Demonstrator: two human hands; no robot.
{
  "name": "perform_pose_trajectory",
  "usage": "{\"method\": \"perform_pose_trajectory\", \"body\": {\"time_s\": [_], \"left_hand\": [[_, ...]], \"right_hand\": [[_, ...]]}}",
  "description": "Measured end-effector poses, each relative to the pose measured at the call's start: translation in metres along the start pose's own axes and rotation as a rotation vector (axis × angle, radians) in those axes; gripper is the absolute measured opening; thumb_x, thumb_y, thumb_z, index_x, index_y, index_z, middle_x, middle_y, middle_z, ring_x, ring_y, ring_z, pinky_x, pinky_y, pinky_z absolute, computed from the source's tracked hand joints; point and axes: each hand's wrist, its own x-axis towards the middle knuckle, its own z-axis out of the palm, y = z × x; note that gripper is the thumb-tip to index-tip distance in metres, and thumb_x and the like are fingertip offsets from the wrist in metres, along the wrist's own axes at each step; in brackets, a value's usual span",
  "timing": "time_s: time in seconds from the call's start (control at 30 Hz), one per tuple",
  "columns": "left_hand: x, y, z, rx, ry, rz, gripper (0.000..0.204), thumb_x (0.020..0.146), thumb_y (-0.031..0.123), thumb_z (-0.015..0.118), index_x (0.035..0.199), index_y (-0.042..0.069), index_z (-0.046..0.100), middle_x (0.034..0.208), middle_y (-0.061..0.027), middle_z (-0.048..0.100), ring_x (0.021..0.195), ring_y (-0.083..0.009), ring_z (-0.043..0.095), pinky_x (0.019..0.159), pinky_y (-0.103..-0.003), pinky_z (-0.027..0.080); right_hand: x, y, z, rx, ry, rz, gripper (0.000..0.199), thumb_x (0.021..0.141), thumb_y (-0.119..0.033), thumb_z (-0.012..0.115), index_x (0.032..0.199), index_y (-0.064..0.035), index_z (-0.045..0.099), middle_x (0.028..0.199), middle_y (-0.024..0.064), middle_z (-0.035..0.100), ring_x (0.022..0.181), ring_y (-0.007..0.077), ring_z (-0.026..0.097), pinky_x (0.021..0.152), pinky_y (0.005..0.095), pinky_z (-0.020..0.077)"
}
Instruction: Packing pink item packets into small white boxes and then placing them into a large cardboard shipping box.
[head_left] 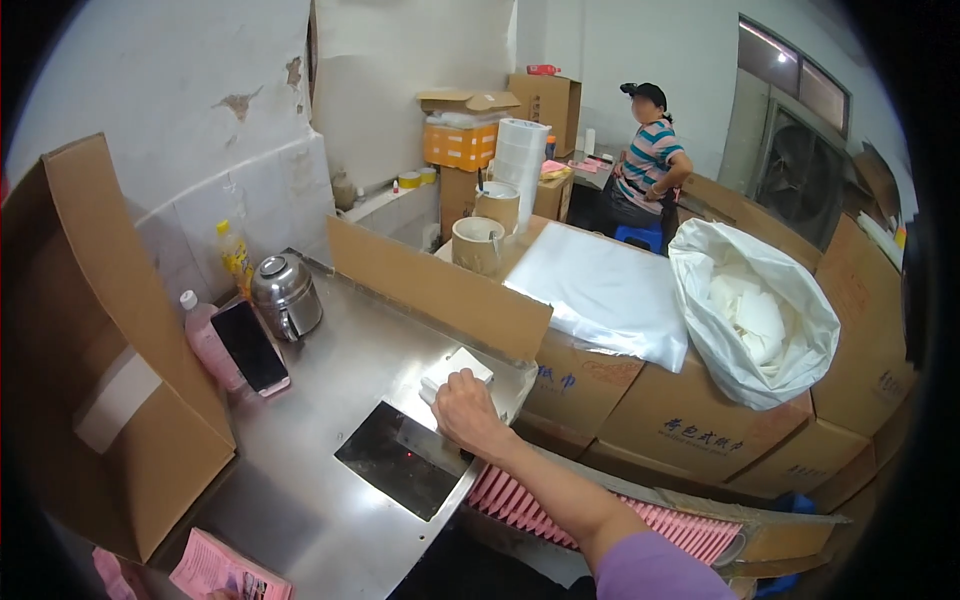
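Note:
My right hand [466, 412] reaches across from the lower right, its fingers curled closed on a small white block [462, 368] that looks like folded paper. The block lies at the far right edge of a steel tabletop [340, 370], just beyond a dark rectangular opening [400, 470] with a small red light in it. At the bottom edge, only a bit of my left hand [222, 595] shows, against a pink printed packet [225, 568]. It appears to grip that packet, though most of the hand is out of view. Another pink piece [120, 574] sits left of it.
An open carton [150, 440] stands at left, near a phone [250, 345], bottles and a steel cup [285, 295]. A cardboard strip [430, 290] borders the table's far side. Pink packets [640, 520] line a tray under my right arm. Beyond are cartons, a white sack [700, 300] and a person [650, 165].

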Motion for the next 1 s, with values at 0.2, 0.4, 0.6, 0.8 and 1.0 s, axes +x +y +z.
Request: {"method": "perform_pose_trajectory", "body": {"time_s": [0.2,0.4,0.6,0.8,1.0], "left_hand": [[-0.017,0.082,0.012,0.773,-0.071,0.076,0.040,0.099,0.032,0.059,0.121,-0.002,0.064,0.128,-0.0328,0.057,0.127,-0.0478,0.048,0.112,-0.053,0.034],[-0.023,0.063,0.012,0.846,0.056,0.284,0.041,0.101,0.031,0.055,0.126,0.000,0.063,0.132,-0.0308,0.057,0.127,-0.0512,0.047,0.112,-0.056,0.033],[-0.007,-0.053,-0.041,2.083,-0.024,0.817,0.052,0.101,0.030,0.056,0.146,0.006,0.046,0.149,-0.0239,0.044,0.139,-0.0439,0.040,0.117,-0.057,0.026],[-0.006,0.022,-0.008,0.875,-0.184,0.080,0.065,0.096,0.040,0.062,0.148,0.006,0.040,0.143,-0.0284,0.048,0.138,-0.0434,0.040,0.115,-0.051,0.031],[-0.018,0.093,0.029,0.764,0.061,0.353,0.003,0.092,0.001,0.053,0.096,0.001,0.052,0.094,-0.0187,0.052,0.091,-0.0401,0.051,0.097,-0.047,0.037]], "right_hand": [[0.006,-0.006,0.003,0.061,0.031,0.009,0.021,0.080,-0.014,0.061,0.072,0.0042,0.065,0.078,0.0183,0.058,0.084,0.0315,0.058,0.071,0.0425,0.0504],[0.004,-0.004,-0.001,0.105,0.059,0.025,0.019,0.080,-0.012,0.062,0.071,0.0037,0.065,0.078,0.0181,0.058,0.084,0.0319,0.058,0.071,0.0425,0.0502],[0.001,-0.005,0.001,0.072,0.052,0.021,0.022,0.080,-0.019,0.065,0.072,0.0010,0.068,0.081,0.0150,0.059,0.087,0.0282,0.057,0.071,0.0403,0.0474],[0.002,0.005,0.011,0.155,-0.020,0.047,0.017,0.079,-0.016,0.061,0.072,-0.0009,0.067,0.078,0.0186,0.062,0.084,0.0346,0.058,0.078,0.0461,0.0483],[0.006,0.010,-0.001,0.205,0.114,0.040,0.012,0.083,-0.007,0.061,0.074,0.0001,0.062,0.082,0.0176,0.056,0.084,0.0335,0.055,0.075,0.0450,0.0470]]}}
